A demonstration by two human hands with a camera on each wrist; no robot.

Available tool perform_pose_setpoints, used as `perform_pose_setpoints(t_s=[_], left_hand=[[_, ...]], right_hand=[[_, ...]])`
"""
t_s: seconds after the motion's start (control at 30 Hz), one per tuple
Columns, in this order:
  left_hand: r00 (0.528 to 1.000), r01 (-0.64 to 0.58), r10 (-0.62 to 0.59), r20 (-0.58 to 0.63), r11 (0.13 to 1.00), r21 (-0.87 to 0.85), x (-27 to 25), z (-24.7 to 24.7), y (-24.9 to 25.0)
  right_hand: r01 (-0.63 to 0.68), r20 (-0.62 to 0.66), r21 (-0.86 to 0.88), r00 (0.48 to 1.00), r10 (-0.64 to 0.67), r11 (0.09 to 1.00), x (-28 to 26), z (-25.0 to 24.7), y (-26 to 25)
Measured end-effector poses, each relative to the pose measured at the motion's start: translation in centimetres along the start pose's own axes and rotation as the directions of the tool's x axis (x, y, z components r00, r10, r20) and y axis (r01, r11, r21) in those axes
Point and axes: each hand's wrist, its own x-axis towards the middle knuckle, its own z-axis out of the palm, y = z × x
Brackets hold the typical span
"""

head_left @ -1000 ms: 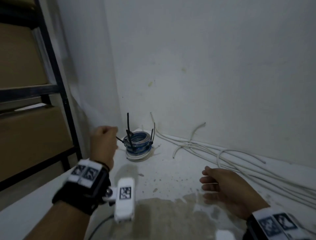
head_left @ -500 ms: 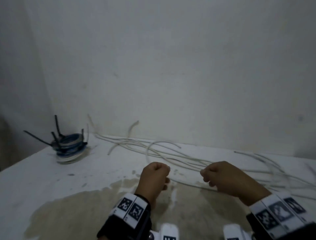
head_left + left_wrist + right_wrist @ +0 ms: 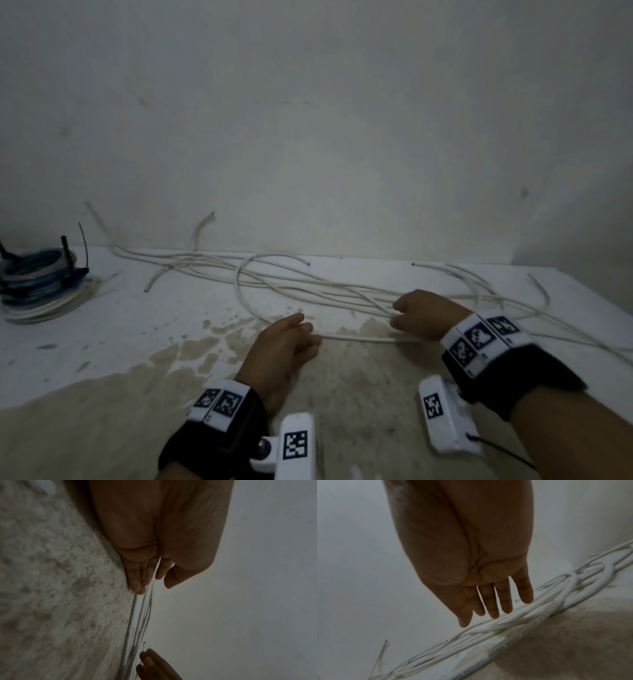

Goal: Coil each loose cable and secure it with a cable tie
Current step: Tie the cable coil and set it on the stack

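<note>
While I'm leaning over the white table (image 3: 102,329), my left hand (image 3: 284,346) is resting low on its stained near part, fingers loosely extended, with the nearest white cable (image 3: 359,338) running right at the fingertips; in the left wrist view that cable (image 3: 150,588) is passing between my straight fingers (image 3: 135,577) and my thumb, but I can't tell whether they're actually pinching it. My right hand (image 3: 424,317) is sitting to the right and a little farther off, over the same run of loose white cables (image 3: 308,284). In the right wrist view its fingers (image 3: 493,605) are hanging straight and slightly spread, just above the strands (image 3: 522,614), gripping nothing that I can make out. The loose cables are sprawling across the far half of the table along the wall (image 3: 342,120), from the left right over to the right edge, several cut ends lifting up. At the far left, well apart from my hands, the coiled bundle (image 3: 37,284) of blue and white cable is sitting flat, black cable ties (image 3: 66,251) sticking up from it.
</note>
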Motion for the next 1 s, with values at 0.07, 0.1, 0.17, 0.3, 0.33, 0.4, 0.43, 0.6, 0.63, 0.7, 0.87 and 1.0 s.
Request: perform_pose_setpoints(t_s=[0.07, 0.1, 0.17, 0.3, 0.33, 0.4, 0.43, 0.6, 0.63, 0.7, 0.87, 1.0], left_hand=[[1.0, -0.006, 0.006, 0.019, 1.0, 0.017, 0.1, 0.0, -0.2], [1.0, -0.007, 0.006, 0.027, 1.0, 0.016, 0.2, -0.1, -0.2], [1.0, 0.002, -0.002, 0.026, 1.0, 0.0, 0.4, -0.2, -0.2], [0.999, 0.013, -0.012, 0.036, 1.0, -0.028, 0.8, -0.5, -0.3], [0.999, 0.013, -0.012, 0.042, 0.999, -0.029, 0.8, -0.6, -0.4], [0.998, 0.01, -0.008, 0.056, 0.999, -0.033, 0.8, -0.6, -0.4], [0.998, 0.009, -0.007, 0.058, 0.999, -0.033, 0.9, -0.7, -0.5], [0.998, 0.002, -0.001, 0.069, 1.0, -0.013, 1.3, -0.9, -0.7], [0.997, 0.003, -0.002, 0.073, 1.0, -0.011, 1.3, -0.9, -0.7], [0.997, 0.003, -0.003, 0.079, 1.0, -0.005, 1.3, -0.9, -0.6], [0.997, -0.007, 0.006, 0.078, 1.0, 0.003, 1.1, -0.8, -0.6], [0.996, -0.009, 0.009, 0.089, 1.0, -0.002, 0.8, -0.7, -0.4]], right_hand=[[0.012, -0.005, -0.002, 1.0, -0.012, 1.0, 1.2, 0.1, -0.4], [0.011, -0.01, 0.001, 1.0, -0.011, 1.0, 1.7, 0.2, -0.6], [0.0, -0.015, -0.01, 1.0, 0.0, 1.0, 3.0, 0.1, -0.9], [-0.039, -0.008, -0.034, 0.999, 0.039, 0.999, 4.8, 0.5, -0.5], [-0.037, -0.022, -0.051, 0.999, 0.035, 0.998, 5.2, 0.6, -0.2], [-0.022, -0.037, -0.103, 0.999, 0.019, 0.994, 5.6, 0.8, 0.1], [-0.015, -0.03, -0.12, 0.999, 0.011, 0.993, 5.7, 0.8, 0.0], [-0.004, -0.075, -0.137, 0.997, -0.007, 0.991, 5.6, -0.5, -0.3], [-0.004, -0.113, -0.116, 0.994, -0.009, 0.993, 5.6, -0.7, -0.2], [0.022, -0.209, -0.027, 0.978, -0.027, 0.999, 5.5, -1.1, 0.1], [0.148, -0.343, 0.174, 0.936, -0.081, 0.974, 3.7, -2.1, 0.3], [0.102, -0.225, -0.016, 0.969, -0.103, 0.995, 2.8, -1.0, -0.4]])
